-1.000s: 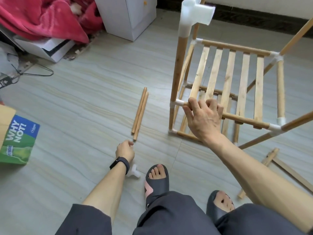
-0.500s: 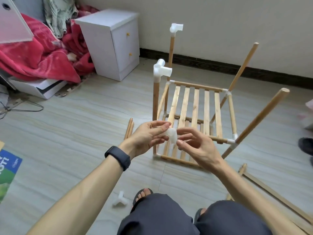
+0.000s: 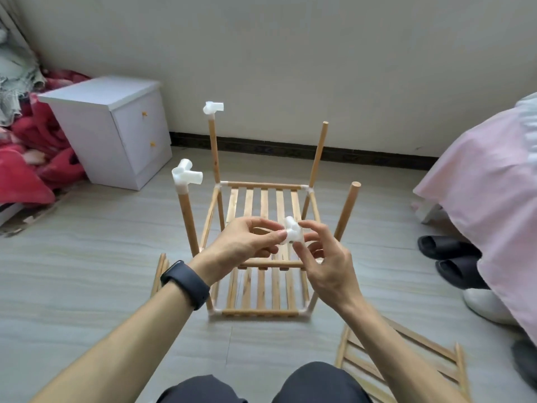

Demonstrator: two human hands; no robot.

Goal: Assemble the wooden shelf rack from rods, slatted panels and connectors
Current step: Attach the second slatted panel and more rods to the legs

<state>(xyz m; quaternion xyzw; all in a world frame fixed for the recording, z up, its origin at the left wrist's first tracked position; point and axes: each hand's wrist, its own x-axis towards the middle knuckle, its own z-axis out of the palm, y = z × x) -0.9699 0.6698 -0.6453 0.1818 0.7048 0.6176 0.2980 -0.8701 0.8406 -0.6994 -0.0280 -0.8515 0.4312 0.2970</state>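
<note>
At 6 o'clock, closest in, the person's knees (image 3: 261, 385) in dark trousers fill the bottom edge. At 4 o'clock a loose slatted panel (image 3: 406, 359) of pale wood lies flat on the grey floor. Both forearms reach up toward the centre, and the left wrist wears a black wristband (image 3: 186, 283).

At the centre both hands hold a white connector (image 3: 292, 232), a small plastic piece with short round sockets branching at angles. The left hand (image 3: 241, 245) pinches it from 9 o'clock between thumb and fingertips, the other fingers loosely curled. The right hand (image 3: 325, 263) grips it from 3 o'clock with thumb and forefinger; its lower fingers seem to curl beneath, though the connector hides the contact.

Just behind the hands stands the rack (image 3: 261, 289), with two tiers of slats in rod frames joined by white corner pieces. Four upright rods rise from it. The near left rod (image 3: 189, 222) and far left rod (image 3: 214, 152) are each capped with a fitted connector (image 3: 186, 174). The near right rod (image 3: 347, 210) and far right rod (image 3: 318, 152) end in bare wood. Two spare rods (image 3: 159, 271) lie at 9 o'clock beside the wristband.

At 3 o'clock are black slippers (image 3: 447, 248) beside a pink cover (image 3: 488, 199). At 10 o'clock a white cabinet (image 3: 116, 126) stands near a red blanket (image 3: 26, 170).
</note>
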